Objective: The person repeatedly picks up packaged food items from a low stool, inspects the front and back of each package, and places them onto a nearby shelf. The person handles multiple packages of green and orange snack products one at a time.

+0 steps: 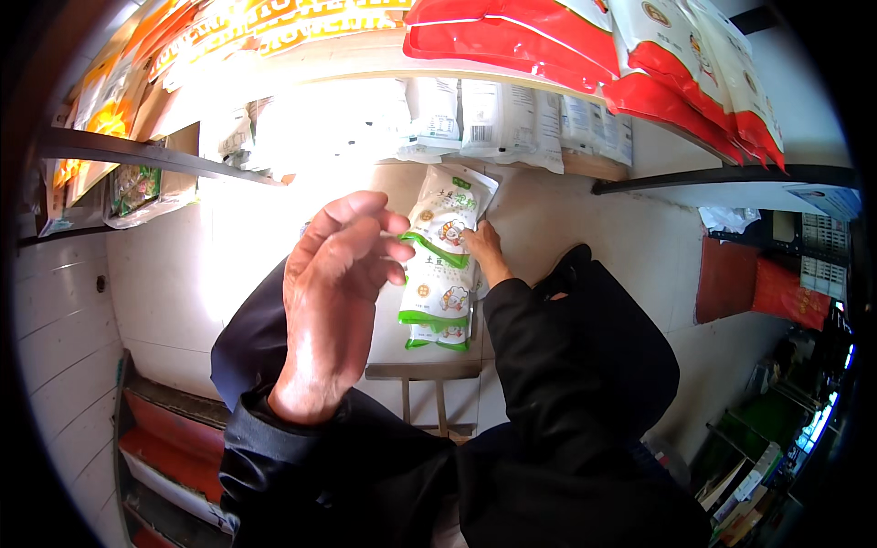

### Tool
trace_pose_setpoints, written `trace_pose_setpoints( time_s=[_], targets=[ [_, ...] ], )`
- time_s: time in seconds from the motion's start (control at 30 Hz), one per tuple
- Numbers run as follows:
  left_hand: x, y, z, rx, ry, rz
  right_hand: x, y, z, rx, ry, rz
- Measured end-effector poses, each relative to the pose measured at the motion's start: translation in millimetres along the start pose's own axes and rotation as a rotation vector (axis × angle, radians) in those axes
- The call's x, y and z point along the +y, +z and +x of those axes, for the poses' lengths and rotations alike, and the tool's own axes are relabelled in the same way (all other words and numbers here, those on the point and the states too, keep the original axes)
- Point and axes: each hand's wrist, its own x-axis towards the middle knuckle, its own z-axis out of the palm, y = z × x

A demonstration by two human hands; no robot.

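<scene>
My left hand (336, 294) is raised in the middle, fingers apart and slightly curled, with nothing in it. White and green plastic bags of potato starch (438, 291) lie overlapping in a row on the floor between my knees. My right hand (485, 246) touches the right edge of the upper bag (452, 205); whether its fingers grip the bag cannot be told, as the fingertips are partly hidden. Above the bags, a low shelf holds a row of white plastic packages (497, 120), some bearing writing and a barcode.
Red and white bags (521, 41) fill the upper shelf, with orange packages (103, 103) at the left. A small wooden stool (423, 372) stands below the bags. Red steps (171, 445) are at lower left, and a red box (726, 281) is at the right.
</scene>
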Motion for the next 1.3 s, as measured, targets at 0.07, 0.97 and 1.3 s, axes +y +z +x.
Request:
trace_pose_setpoints(
  time_s=[0.07,0.97,1.3],
  targets=[
    [-1,0,1,0.021,-0.021,0.011,-2,1,4,0.032,0.054,-0.005],
    [-4,-8,4,0.096,-0.029,0.081,0,21,10,0.247,-0.197,0.29],
    [-4,-21,-3,0.067,-0.013,0.225,-59,-65,-127,0.124,-0.36,0.518]
  ],
)
